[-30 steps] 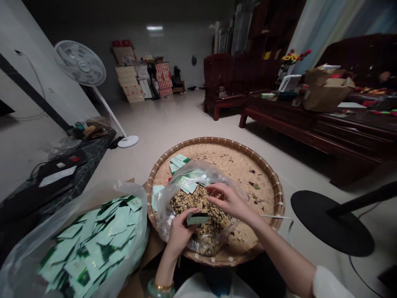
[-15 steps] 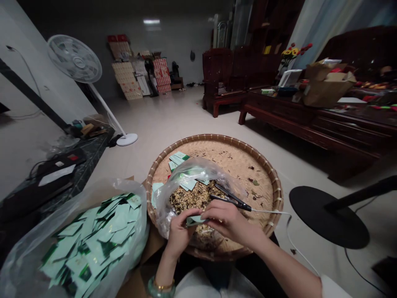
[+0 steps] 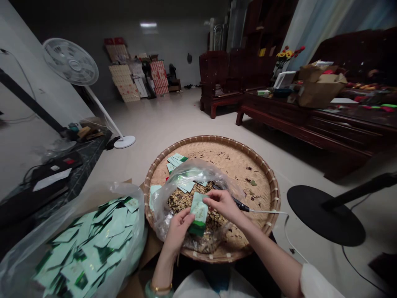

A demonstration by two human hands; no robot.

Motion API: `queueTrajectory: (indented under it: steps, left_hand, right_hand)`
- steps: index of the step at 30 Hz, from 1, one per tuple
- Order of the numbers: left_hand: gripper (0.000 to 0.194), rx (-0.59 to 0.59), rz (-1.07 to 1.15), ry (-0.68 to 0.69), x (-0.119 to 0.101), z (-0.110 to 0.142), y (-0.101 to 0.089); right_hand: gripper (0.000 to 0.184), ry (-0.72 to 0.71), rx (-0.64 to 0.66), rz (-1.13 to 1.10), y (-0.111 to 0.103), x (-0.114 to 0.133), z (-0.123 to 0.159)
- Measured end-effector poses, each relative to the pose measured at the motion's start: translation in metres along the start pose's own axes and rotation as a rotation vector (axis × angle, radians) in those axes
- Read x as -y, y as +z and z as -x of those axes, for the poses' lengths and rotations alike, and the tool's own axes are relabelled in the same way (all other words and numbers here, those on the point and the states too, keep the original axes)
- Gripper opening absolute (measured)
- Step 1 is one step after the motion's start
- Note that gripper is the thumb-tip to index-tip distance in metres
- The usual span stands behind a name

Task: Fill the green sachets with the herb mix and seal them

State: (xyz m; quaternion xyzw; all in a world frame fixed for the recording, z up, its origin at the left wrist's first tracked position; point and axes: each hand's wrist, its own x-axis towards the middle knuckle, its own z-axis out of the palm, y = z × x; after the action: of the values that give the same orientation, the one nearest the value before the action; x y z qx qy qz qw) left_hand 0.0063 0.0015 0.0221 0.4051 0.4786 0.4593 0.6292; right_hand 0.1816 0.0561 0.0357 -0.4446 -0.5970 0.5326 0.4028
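A green packet [image 3: 198, 210] is pinched by the left hand [image 3: 178, 227] at its left edge and by the right hand [image 3: 223, 204] at its upper right corner, seemingly to be kept flat. Beneath packet and hands, an open bag [image 3: 161, 222] of dried mix [image 3: 181, 201] is carried by a woven tray [image 3: 274, 184], presumably so spills are caught.

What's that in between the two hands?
In the head view, a green packet lies between the left hand and right hand, held by both.
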Motion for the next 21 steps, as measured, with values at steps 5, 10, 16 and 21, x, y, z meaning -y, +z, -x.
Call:
queueTrajectory:
  steps: [5, 10, 16, 21]
  left_hand:
    - [0.035, -0.04, -0.145, 0.026, 0.005, -0.002, 0.006]
    - [0.037, -0.097, -0.139, 0.024, 0.005, -0.001, 0.006]
    - [0.023, -0.038, -0.261, -0.038, 0.001, -0.003, 0.013]
    - [0.027, -0.037, -0.181, -0.095, 0.005, -0.005, 0.018]
  right_hand:
    - [0.027, -0.145, -0.018, 0.323, 0.003, 0.005, -0.005]
    - [0.052, -0.223, -0.071, 0.502, 0.005, -0.001, -0.01]
    - [0.051, -0.291, -0.011, 0.473, 0.017, -0.006, -0.005]
    - [0.048, -0.236, -0.054, 0.434, 0.012, -0.006, -0.005]
